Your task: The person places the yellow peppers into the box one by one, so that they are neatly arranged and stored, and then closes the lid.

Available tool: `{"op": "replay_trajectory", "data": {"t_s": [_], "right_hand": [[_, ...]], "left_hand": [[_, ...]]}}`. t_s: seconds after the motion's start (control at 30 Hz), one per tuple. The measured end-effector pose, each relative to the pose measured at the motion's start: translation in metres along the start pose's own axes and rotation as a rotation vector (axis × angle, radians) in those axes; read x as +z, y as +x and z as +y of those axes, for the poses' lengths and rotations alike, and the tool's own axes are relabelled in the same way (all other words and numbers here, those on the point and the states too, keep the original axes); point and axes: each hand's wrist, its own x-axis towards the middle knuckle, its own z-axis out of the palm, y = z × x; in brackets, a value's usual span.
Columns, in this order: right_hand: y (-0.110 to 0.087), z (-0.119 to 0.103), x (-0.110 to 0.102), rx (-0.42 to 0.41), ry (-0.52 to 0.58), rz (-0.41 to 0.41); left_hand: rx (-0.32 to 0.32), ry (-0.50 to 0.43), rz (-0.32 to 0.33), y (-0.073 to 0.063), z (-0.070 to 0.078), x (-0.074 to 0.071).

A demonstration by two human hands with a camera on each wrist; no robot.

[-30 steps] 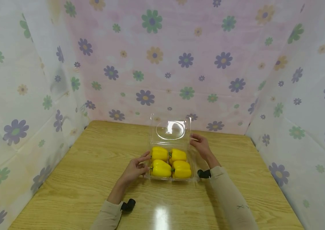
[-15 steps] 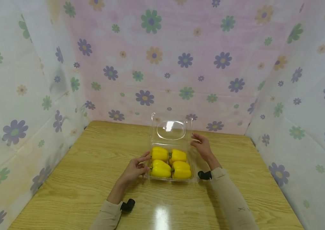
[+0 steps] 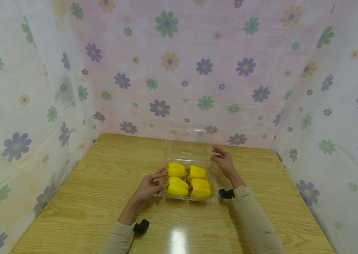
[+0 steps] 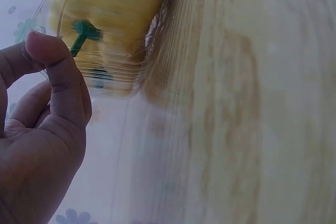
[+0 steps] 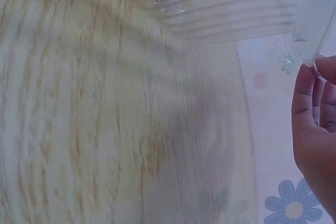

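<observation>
Several yellow bell peppers sit in the base of a clear plastic clamshell container. Its hinged lid stands raised at the back, tilted away from me. At the container's left side, my left hand pinches the thin rim between thumb and fingers; in the left wrist view a green stem shows through the wall close by. My right hand is at the lid's right edge, and in the right wrist view its thumb and finger pinch a clear plastic edge.
The wood-grain table lies under everything. Flowered cloth walls rise behind it and along both sides. A black wrist camera sits at the left cuff, and another black camera at the right cuff.
The lid has tilted slightly and the bright oval glare on it has faded to a thin streak. My right hand has shifted slightly right. The left hand and the peppers look the same.
</observation>
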Motion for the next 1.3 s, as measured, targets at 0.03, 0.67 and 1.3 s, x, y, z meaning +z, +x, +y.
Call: {"op": "replay_trajectory", "data": {"t_s": [0.03, 0.67, 1.3], "right_hand": [[-0.002, -0.005, 0.001, 0.010, 0.005, 0.000], [-0.002, 0.009, -0.001, -0.040, 0.022, 0.029], [-0.004, -0.003, -0.002, -0.052, 0.087, -0.006]], "left_hand": [[-0.001, 0.000, 0.001, 0.000, 0.000, 0.000], [0.002, -0.013, 0.001, -0.002, -0.003, 0.002], [0.003, -0.005, 0.004, -0.001, -0.003, -0.001]]}}
